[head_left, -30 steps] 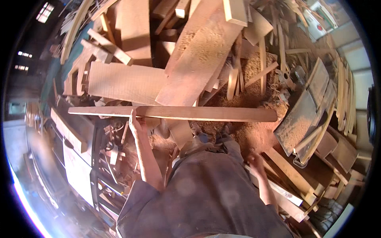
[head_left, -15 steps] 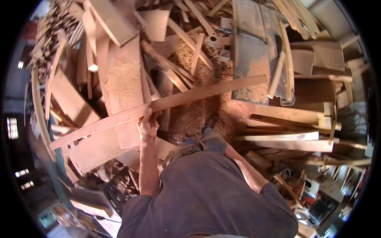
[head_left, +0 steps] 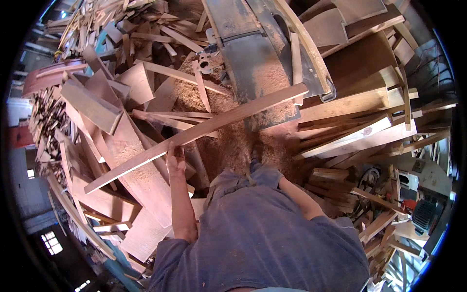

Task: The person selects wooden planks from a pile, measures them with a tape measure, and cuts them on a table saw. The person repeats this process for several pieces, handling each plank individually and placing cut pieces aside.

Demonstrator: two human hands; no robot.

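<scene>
A long, narrow wooden board (head_left: 209, 128) lies slantwise across the view, its left end nearer me and its right end farther off. My left hand (head_left: 176, 159) is closed on the board a little left of its middle. Some of its fingers are out of sight beneath the wood. Over a long grey metal machine bed (head_left: 245, 61) dusted with sawdust, the board's far end passes; I cannot tell whether they touch. My right forearm (head_left: 302, 200) runs along my side, with the hand itself hidden by my clothes and leg.
Wide planks (head_left: 127, 146) lean on the left, near a scrap heap (head_left: 46, 121). Thick boards (head_left: 348, 104) are stacked on the right. Wood shavings (head_left: 189, 92) cover the floor beside the machine. A dark green motor-like housing (head_left: 426, 214) stands at lower right among offcuts.
My view has turned toward the right, so the machine bed and heaps appear farther left. The board slants more steeply now, still in my left hand.
</scene>
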